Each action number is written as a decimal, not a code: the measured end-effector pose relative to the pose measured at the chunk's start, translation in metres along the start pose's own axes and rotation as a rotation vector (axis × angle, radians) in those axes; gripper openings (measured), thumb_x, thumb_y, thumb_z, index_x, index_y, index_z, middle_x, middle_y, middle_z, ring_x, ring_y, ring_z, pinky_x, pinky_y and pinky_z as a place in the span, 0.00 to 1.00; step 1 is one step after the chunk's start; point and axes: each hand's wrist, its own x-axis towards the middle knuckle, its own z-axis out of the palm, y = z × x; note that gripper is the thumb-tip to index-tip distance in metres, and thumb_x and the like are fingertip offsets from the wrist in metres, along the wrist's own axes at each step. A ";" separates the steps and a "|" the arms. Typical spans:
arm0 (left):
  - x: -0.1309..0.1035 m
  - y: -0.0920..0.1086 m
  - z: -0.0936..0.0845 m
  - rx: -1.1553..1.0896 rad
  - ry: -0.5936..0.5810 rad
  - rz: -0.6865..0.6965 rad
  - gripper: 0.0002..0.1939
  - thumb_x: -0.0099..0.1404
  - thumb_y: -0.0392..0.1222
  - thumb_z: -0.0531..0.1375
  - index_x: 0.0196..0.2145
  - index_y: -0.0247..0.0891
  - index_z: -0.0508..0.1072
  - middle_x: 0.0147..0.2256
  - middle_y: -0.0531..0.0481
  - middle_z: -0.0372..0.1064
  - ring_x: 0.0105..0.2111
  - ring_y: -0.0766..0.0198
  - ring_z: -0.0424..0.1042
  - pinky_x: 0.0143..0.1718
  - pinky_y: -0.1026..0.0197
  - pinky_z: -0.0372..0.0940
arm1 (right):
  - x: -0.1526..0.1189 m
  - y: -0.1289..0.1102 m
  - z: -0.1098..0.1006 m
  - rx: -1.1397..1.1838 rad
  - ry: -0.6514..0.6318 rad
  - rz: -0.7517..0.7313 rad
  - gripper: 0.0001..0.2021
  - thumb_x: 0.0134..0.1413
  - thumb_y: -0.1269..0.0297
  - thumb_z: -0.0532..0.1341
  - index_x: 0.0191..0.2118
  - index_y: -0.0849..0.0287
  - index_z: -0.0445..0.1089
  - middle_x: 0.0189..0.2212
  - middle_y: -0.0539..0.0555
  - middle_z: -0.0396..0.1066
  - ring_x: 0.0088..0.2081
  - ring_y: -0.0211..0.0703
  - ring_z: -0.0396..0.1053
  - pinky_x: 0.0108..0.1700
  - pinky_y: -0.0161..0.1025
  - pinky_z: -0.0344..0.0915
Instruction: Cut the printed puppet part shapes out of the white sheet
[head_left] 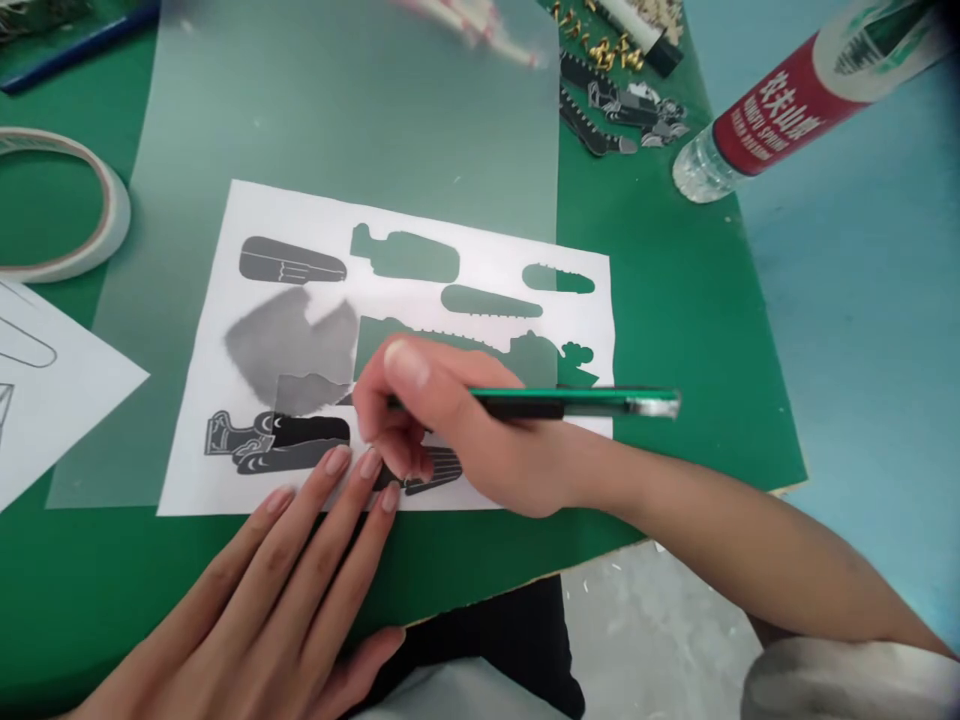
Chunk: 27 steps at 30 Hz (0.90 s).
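A white paper sheet (420, 215) printed with dark puppet-like shapes lies in front of me, with several shapes cut out so the green shows through. My left hand (300, 590) lies flat along its lower edge, fingers stretched out, the tips pressing beside a dark printed figure (292, 445). My right hand (480, 430) is closed round a slim green and black craft knife (585, 402), held like a pen; its tip is hidden behind the fingers. Under that hand is a striped dark shape (439, 470). A torn grey patch (296, 345) covers the sheet's left middle.
A translucent sheet (337, 110) lies beneath the paper on the green table (675, 320). A tape roll (112, 215) and another paper (67, 400) are at left. Brass fasteners (604, 52), dark cutouts (634, 110) and a water bottle (780, 110) stand at the right back.
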 end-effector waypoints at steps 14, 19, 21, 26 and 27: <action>-0.004 0.000 -0.004 0.018 -0.059 -0.017 0.36 0.73 0.61 0.60 0.68 0.33 0.69 0.67 0.40 0.69 0.71 0.42 0.63 0.78 0.45 0.51 | 0.005 0.000 -0.007 0.339 0.097 0.054 0.23 0.72 0.38 0.56 0.36 0.54 0.66 0.24 0.47 0.64 0.27 0.38 0.62 0.31 0.36 0.65; -0.004 -0.005 -0.006 0.053 -0.075 0.029 0.38 0.72 0.63 0.60 0.67 0.31 0.70 0.67 0.38 0.69 0.71 0.41 0.63 0.78 0.45 0.51 | 0.002 -0.002 -0.004 0.319 0.116 0.018 0.23 0.73 0.40 0.55 0.34 0.54 0.66 0.23 0.47 0.62 0.26 0.37 0.61 0.30 0.35 0.63; -0.005 -0.008 -0.008 0.067 -0.087 0.061 0.38 0.71 0.64 0.61 0.67 0.32 0.70 0.66 0.40 0.70 0.71 0.40 0.63 0.79 0.45 0.51 | 0.001 -0.003 -0.004 0.314 0.119 -0.008 0.22 0.74 0.43 0.56 0.33 0.55 0.66 0.22 0.46 0.61 0.26 0.37 0.59 0.31 0.35 0.61; -0.001 -0.007 -0.009 0.065 -0.080 0.054 0.38 0.71 0.63 0.61 0.66 0.30 0.71 0.66 0.39 0.70 0.72 0.41 0.62 0.79 0.46 0.49 | -0.001 -0.001 -0.003 0.311 0.118 -0.036 0.22 0.75 0.44 0.54 0.33 0.55 0.67 0.22 0.46 0.61 0.26 0.37 0.58 0.31 0.36 0.61; 0.000 -0.006 -0.009 0.054 -0.067 0.039 0.37 0.72 0.62 0.60 0.66 0.30 0.71 0.66 0.39 0.70 0.72 0.41 0.62 0.79 0.46 0.49 | -0.002 -0.001 -0.003 0.306 0.119 -0.039 0.22 0.75 0.45 0.54 0.33 0.54 0.67 0.22 0.46 0.61 0.26 0.37 0.59 0.31 0.36 0.61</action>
